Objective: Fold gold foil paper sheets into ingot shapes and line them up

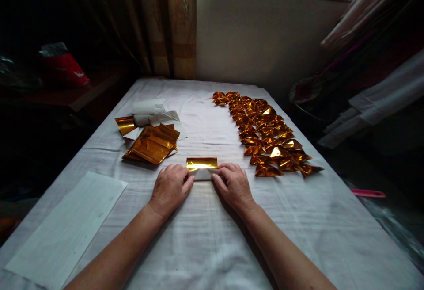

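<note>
Pressed folded gold paper [202, 164] flat near table [205, 241] middle, left hand [170, 188] and right hand [233, 185] both gripping it.

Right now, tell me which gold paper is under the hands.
The small gold sheet between the left hand and right hand, lying flat, apart from the folded pieces and loose stack.

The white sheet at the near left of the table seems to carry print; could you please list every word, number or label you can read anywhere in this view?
No text can be read anywhere.
White sheet: faint ruled lines and tiny marks, too small and blurred to read.
Red bag at the far left: a pale mark, not legible.
Gold foil sheet between the left hand and right hand: no print visible.
</note>
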A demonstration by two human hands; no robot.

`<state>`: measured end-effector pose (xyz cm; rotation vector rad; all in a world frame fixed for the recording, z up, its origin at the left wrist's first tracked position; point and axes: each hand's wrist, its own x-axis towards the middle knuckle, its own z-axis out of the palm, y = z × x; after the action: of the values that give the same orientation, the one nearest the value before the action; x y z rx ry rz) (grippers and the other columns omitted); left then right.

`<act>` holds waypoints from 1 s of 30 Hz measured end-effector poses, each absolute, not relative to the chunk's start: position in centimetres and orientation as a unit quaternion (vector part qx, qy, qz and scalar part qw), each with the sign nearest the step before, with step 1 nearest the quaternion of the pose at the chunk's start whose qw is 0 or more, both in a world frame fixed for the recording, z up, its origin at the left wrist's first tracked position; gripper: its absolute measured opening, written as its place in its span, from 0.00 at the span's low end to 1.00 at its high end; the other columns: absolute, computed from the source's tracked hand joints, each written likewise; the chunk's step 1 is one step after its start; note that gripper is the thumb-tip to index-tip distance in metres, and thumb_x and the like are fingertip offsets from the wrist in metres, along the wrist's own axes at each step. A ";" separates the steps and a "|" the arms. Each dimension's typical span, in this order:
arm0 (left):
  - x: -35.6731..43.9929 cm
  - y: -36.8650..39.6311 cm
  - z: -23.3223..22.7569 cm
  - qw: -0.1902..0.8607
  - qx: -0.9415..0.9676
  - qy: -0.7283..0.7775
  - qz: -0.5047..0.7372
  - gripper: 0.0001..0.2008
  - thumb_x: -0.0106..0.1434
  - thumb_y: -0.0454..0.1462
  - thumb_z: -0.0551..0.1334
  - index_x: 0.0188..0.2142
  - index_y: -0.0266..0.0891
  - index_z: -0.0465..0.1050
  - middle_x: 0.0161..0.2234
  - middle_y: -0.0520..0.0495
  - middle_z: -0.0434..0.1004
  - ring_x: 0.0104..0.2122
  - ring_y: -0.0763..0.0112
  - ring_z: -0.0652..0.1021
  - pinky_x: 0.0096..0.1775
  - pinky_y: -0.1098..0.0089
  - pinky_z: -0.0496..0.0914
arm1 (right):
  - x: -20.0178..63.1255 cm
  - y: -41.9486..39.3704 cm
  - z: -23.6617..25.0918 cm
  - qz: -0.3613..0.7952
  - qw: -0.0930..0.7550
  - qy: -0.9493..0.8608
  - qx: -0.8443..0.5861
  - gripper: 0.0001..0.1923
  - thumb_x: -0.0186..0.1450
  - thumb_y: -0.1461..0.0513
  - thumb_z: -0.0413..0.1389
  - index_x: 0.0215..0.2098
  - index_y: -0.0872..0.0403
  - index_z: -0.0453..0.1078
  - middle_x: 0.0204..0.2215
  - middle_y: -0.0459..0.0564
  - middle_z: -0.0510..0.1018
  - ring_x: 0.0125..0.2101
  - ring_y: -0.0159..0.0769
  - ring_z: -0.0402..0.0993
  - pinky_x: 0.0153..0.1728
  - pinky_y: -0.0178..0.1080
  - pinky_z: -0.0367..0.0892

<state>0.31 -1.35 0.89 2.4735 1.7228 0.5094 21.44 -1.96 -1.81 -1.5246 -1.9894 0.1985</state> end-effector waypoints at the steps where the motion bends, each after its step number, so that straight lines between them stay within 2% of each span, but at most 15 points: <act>1: 0.4 -1.3 1.0 0.042 0.807 0.566 0.164 0.09 0.63 0.39 0.61 0.27 0.41 0.70 0.28 0.47 0.74 0.33 0.61 0.73 0.36 0.64 0.63 | 21.3 -2.0 -1.8 0.069 0.302 -0.750 -0.585 0.08 0.65 0.59 0.57 0.28 0.51 0.71 0.39 0.50 0.79 0.42 0.42 0.71 0.42 0.43 0.62; 14: 0.6 -1.1 0.9 0.039 0.793 0.592 0.139 0.09 0.62 0.40 0.61 0.26 0.41 0.68 0.28 0.48 0.73 0.33 0.61 0.74 0.35 0.64 0.61 | 20.5 -2.2 -1.4 0.024 0.257 -0.738 -0.623 0.08 0.65 0.59 0.57 0.29 0.51 0.66 0.36 0.50 0.76 0.39 0.42 0.67 0.40 0.42 0.58; 17: 0.6 -1.2 0.9 0.039 0.789 0.598 0.138 0.07 0.62 0.39 0.62 0.29 0.41 0.68 0.30 0.48 0.74 0.33 0.61 0.74 0.36 0.64 0.62 | 20.4 -2.2 -1.6 0.013 0.259 -0.733 -0.629 0.05 0.65 0.59 0.56 0.38 0.52 0.68 0.36 0.51 0.76 0.39 0.43 0.67 0.40 0.43 0.58; 19: 0.6 -1.4 0.7 0.030 0.785 0.600 0.151 0.04 0.62 0.38 0.62 0.34 0.40 0.69 0.32 0.48 0.74 0.34 0.62 0.74 0.36 0.64 0.63 | 20.4 -2.3 -1.7 0.007 0.269 -0.730 -0.629 0.13 0.65 0.59 0.56 0.47 0.53 0.67 0.39 0.52 0.76 0.41 0.45 0.67 0.41 0.43 0.58; 21: 0.6 -1.7 0.3 0.002 0.788 0.591 0.171 0.07 0.62 0.37 0.62 0.41 0.40 0.70 0.35 0.47 0.75 0.35 0.61 0.74 0.37 0.64 0.64 | 20.3 -2.2 -1.9 0.006 0.273 -0.727 -0.630 0.16 0.64 0.60 0.56 0.50 0.54 0.65 0.41 0.53 0.76 0.42 0.45 0.67 0.42 0.44 0.57; 23: 0.6 -2.1 -0.1 -0.039 0.804 0.562 0.188 0.10 0.63 0.35 0.61 0.45 0.41 0.71 0.38 0.45 0.76 0.37 0.60 0.74 0.38 0.63 0.64 | 20.3 -2.2 -2.0 0.011 0.267 -0.724 -0.635 0.14 0.64 0.60 0.56 0.48 0.54 0.66 0.41 0.53 0.76 0.42 0.45 0.67 0.42 0.44 0.57; 25: 0.8 -2.5 -0.3 -0.070 0.836 0.505 0.204 0.08 0.65 0.34 0.60 0.43 0.43 0.73 0.41 0.45 0.76 0.39 0.60 0.74 0.40 0.63 0.65 | 20.3 -2.3 -1.9 0.013 0.261 -0.723 -0.640 0.12 0.64 0.60 0.57 0.45 0.53 0.66 0.40 0.53 0.76 0.41 0.45 0.67 0.42 0.43 0.57; 30: 1.8 -3.4 -0.1 -0.055 0.888 0.401 0.218 0.10 0.68 0.36 0.57 0.45 0.42 0.75 0.42 0.46 0.78 0.43 0.62 0.73 0.48 0.59 0.63 | 20.2 -2.3 -1.6 0.005 0.245 -0.722 -0.647 0.10 0.64 0.59 0.56 0.43 0.53 0.67 0.39 0.52 0.75 0.40 0.44 0.66 0.41 0.42 0.56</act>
<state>1.81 -3.38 -0.08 2.8909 1.3063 0.7097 20.22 -2.29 -1.62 -1.7657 -1.9716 0.0149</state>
